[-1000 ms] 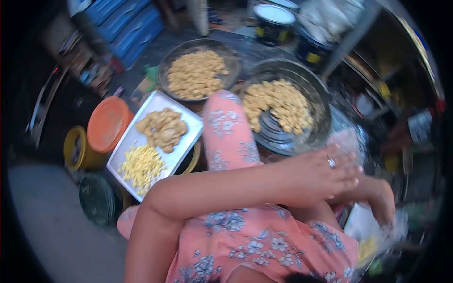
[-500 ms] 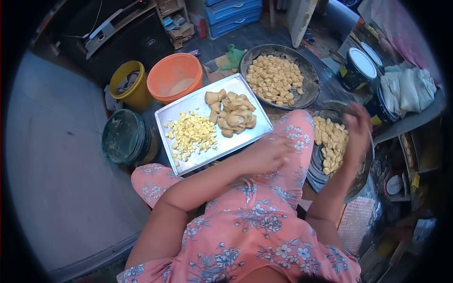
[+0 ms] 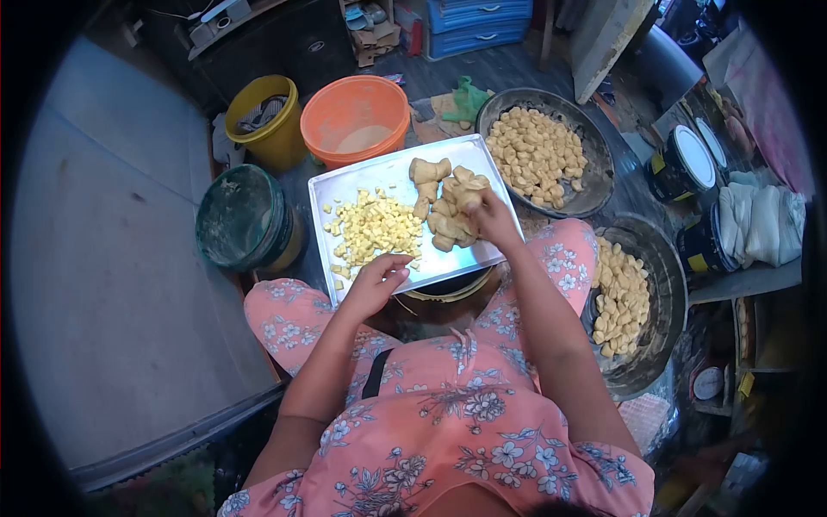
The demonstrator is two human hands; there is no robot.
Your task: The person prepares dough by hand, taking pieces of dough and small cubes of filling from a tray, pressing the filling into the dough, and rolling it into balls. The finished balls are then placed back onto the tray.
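A silver rectangular tray (image 3: pixel 332 183) lies across the front of my knees. Small yellow cubes (image 3: pixel 370 228) are spread over its left part, and a heap of tan dough pieces (image 3: pixel 426 177) sits on its right part. My right hand (image 3: pixel 496 221) reaches over the tray's right side, its fingers closed on a piece of dough (image 3: pixel 468 185) at the heap. At the tray's near edge, my left hand (image 3: pixel 376 284) is beside the cubes, thumb and fingers slightly apart, fingertips close to a few stray cubes. No held thing shows in it.
Two dark round pans, one behind the tray (image 3: pixel 600 191) and one by my right knee (image 3: pixel 668 293), hold many small dough lumps. An orange bucket (image 3: pixel 355 112), a yellow bucket (image 3: pixel 293 129) and a green-lidded bucket (image 3: pixel 241 215) stand left. Lidded tubs (image 3: pixel 685 164) stand right.
My right hand has moved from above the right-hand pan to the dough heap on the tray. My left hand has drawn back left from my knee to the cubes. The view has shifted.
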